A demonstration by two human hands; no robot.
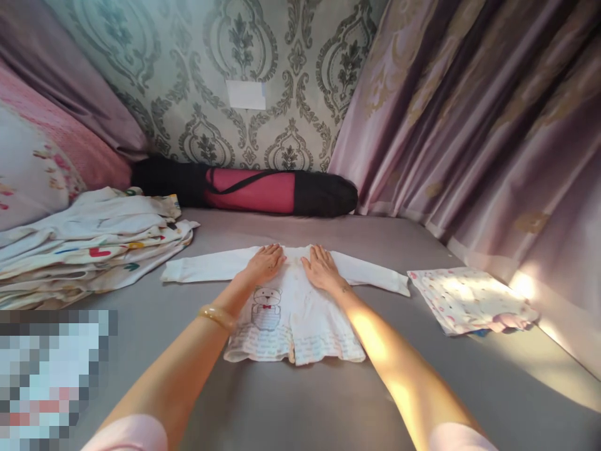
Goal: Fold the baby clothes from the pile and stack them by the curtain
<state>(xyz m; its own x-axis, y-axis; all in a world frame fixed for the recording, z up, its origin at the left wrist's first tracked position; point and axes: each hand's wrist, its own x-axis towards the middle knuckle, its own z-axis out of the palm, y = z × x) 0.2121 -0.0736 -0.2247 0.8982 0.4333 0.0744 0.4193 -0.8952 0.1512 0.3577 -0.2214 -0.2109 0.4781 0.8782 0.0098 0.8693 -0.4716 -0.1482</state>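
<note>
Head view: a small white long-sleeved top [310, 310] lies spread out on a grey surface [282, 407] in front of me, neckline away from me and hem towards me. Its two sleeves [378, 274] stretch out to either side. One outlined bear [267, 308] with a red bow tie is printed left of centre; rows of faint printing cross the wavy hem, and a yellowish edge shows at the hem's middle.

My two hands are apart, palms down with fingers extended, gripping nothing: my left hand [267, 263] presses near the left shoulder, my right hand [322, 266] near the right. One pale bangle [217, 317] circles my left wrist.

Around the top I count one heap of printed clothes [98, 228] at left, one folded patterned cloth [469, 299] at right, and one long black-and-red bag [253, 190] lying along the patterned wall [300, 37].
</note>
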